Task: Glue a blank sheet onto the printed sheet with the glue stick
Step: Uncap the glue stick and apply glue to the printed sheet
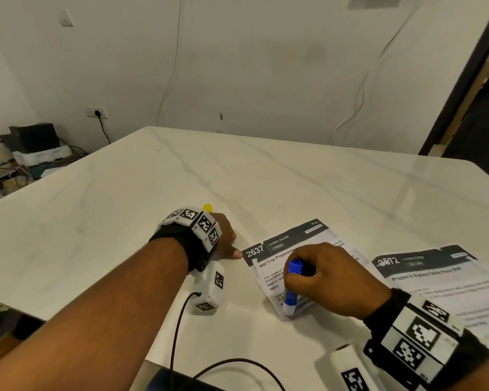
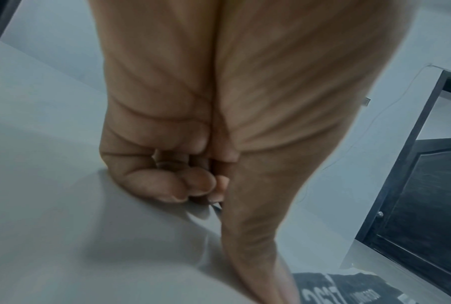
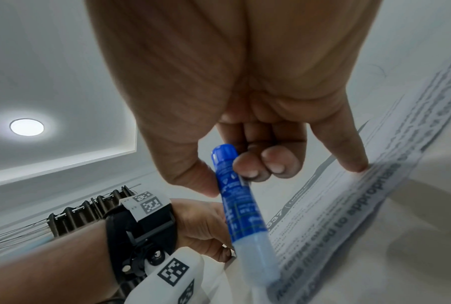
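A person's right hand [image 1: 326, 277] pinches a blue glue stick [image 1: 292, 287] between thumb and curled fingers, its pale end down on the near corner of the printed sheet [image 1: 304, 251] headed "2637". The left hand [image 1: 223, 238], at nine o'clock of that sheet, curls its fingers round a yellow cap [image 1: 207, 207], thumb beside the sheet's corner. A second printed sheet [image 1: 446, 283] lies at three o'clock on the white table [image 1: 124, 207].
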`<state>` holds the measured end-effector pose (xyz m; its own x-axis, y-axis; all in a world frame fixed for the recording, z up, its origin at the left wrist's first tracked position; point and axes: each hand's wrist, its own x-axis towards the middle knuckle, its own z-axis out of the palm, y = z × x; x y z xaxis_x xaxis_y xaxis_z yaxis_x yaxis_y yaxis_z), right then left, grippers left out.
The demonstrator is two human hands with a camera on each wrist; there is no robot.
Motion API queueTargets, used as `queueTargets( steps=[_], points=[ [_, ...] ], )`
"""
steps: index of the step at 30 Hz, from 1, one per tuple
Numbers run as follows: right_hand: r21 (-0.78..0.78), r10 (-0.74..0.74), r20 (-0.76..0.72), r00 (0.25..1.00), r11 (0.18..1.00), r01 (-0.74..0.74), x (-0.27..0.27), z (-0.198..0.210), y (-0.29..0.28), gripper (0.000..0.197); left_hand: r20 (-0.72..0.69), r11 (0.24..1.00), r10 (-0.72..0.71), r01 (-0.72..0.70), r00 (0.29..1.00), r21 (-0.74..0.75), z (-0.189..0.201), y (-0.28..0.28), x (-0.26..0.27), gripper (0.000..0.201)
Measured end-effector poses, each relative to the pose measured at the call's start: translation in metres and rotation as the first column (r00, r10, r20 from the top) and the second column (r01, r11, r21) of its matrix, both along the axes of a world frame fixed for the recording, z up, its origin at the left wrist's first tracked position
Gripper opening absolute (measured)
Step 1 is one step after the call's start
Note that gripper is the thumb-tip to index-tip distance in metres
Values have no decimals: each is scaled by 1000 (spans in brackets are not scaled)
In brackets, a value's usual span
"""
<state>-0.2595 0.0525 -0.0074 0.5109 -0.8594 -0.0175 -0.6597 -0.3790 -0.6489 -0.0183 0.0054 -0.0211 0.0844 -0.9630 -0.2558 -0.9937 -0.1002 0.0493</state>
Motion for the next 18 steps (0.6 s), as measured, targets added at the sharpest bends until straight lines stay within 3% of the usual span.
queueTargets(
  steps=[4,11,18],
  points=[
    [-12,6,57,998,1000,-5,0,-2,0,9,-13,1000,6,-6,1000,-10,0,2,0,48],
    [26,0,11,1000,1000,0,-4,-4,5,19,-61,999,45,-46,997,-18,1,4,-1,44],
    [102,-147,141,979,986,133,-13,-6,1,13,-87,998,60,-60,994,6,2,3,-2,41]
  ],
)
